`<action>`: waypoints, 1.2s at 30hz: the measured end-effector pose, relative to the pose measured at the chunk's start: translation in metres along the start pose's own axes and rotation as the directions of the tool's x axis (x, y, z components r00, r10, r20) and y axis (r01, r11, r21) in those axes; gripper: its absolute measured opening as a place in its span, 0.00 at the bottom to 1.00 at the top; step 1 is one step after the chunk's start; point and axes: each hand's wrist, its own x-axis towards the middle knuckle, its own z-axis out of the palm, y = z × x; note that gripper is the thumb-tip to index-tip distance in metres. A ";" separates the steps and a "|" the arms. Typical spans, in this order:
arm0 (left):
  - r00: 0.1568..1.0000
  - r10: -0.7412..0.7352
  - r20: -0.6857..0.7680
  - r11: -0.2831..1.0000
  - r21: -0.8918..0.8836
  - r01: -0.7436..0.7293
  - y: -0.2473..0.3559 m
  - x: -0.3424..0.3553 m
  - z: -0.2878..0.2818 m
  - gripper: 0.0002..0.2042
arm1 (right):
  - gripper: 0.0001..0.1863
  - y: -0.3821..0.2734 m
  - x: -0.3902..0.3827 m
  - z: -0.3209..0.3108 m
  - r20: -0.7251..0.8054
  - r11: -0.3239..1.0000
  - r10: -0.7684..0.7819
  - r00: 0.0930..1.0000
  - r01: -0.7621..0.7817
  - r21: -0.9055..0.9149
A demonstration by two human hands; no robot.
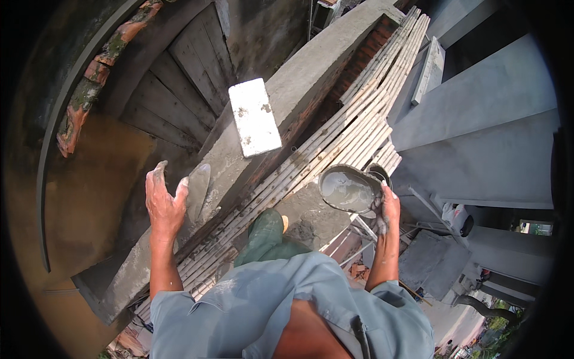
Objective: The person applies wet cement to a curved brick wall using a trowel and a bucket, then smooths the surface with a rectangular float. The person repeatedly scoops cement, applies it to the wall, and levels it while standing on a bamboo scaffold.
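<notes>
My left hand is raised at left, fingers apart and slightly bent, beside a grey-smeared trowel blade over the concrete ledge; I cannot tell if they touch. My right hand, coated with grey at the fingers, grips the rim of a dark container of watery grey slurry, with a second dark rim behind it. A white rectangular block with grey smears lies on the ledge above my hands.
Long bundled poles run diagonally beside the ledge. My green-clad leg is on a mortar-covered surface. Broken bricks line a curved edge at left, above muddy brown ground or water. Grey walls and a lower level with debris are at right.
</notes>
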 end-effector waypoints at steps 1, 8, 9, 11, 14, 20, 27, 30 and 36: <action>1.000 0.010 0.003 0.999 -0.035 -0.010 0.016 0.013 0.010 0.30 | 0.14 -0.006 0.001 0.005 0.015 0.998 0.017 1.000 -0.018 0.052; 0.998 0.027 0.052 0.998 -0.056 -0.025 0.103 0.092 0.116 0.43 | 0.13 -0.031 0.018 0.027 0.078 0.974 -0.018 0.997 0.000 0.227; 0.990 -0.002 0.139 1.000 -0.019 0.004 0.107 0.101 0.130 0.47 | 0.13 -0.035 0.022 0.033 0.069 0.975 -0.016 0.998 0.000 0.223; 0.985 0.005 0.174 0.999 0.046 -0.013 0.110 0.103 0.154 0.49 | 0.12 -0.043 0.022 0.038 0.073 0.975 0.010 0.997 -0.026 0.221; 0.966 0.014 0.260 0.997 0.064 -0.032 0.112 0.113 0.177 0.53 | 0.12 -0.055 0.020 0.052 0.076 0.978 -0.012 0.997 -0.004 0.207; 0.958 0.055 0.281 0.997 0.040 -0.069 0.115 0.118 0.194 0.52 | 0.12 -0.081 0.019 0.071 0.002 0.989 -0.034 0.999 0.034 0.145; 0.959 0.090 0.269 0.996 -0.033 -0.084 0.122 0.136 0.192 0.49 | 0.13 -0.108 0.027 0.074 0.015 0.991 -0.067 0.998 0.065 0.117; 0.950 0.175 0.261 0.971 -0.204 -0.123 0.134 0.146 0.176 0.48 | 0.12 -0.115 0.033 0.073 0.018 0.990 -0.064 0.998 0.061 0.126; 0.510 0.710 0.485 0.676 -0.672 -0.302 0.202 0.141 0.186 0.45 | 0.12 -0.132 0.050 0.069 0.063 0.991 -0.125 0.990 0.123 0.044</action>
